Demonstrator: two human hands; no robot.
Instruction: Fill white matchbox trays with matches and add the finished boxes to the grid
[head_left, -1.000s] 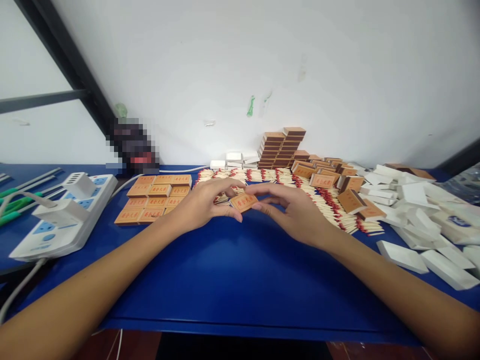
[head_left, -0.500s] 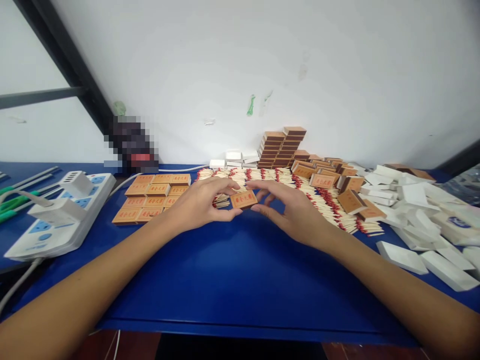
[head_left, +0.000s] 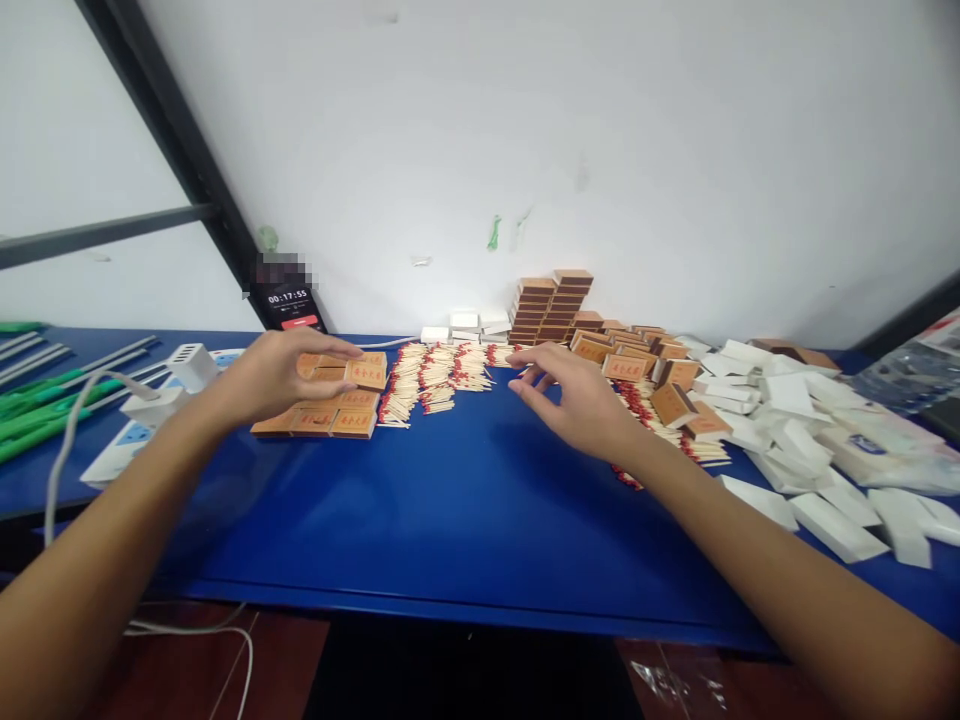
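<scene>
At the left, my left hand (head_left: 281,375) is closed on an orange-brown matchbox (head_left: 367,371), thumb below and index finger above its near end. The box is at the top of the group of closed matchboxes (head_left: 352,423); whether it rests fully on them I cannot tell. My right hand (head_left: 574,395) hovers over the blue table with thumb and fingers apart and nothing between them. Beyond it lie rows of red-tipped matches (head_left: 469,365), and more matches (head_left: 637,400) are partly hidden behind the hand and wrist.
Against the wall stand stacked matchboxes (head_left: 551,305) and white inner trays (head_left: 465,322). Loose matchbox sleeves (head_left: 630,367) and scattered white trays (head_left: 840,525) lie at the right. On the left are a power strip (head_left: 112,465), green-handled rods (head_left: 45,415) and a phone (head_left: 289,300).
My left hand has carried the matchbox leftwards from between both hands to the grouped boxes. My right hand has let go of it and stays near the middle. The view has shifted slightly.
</scene>
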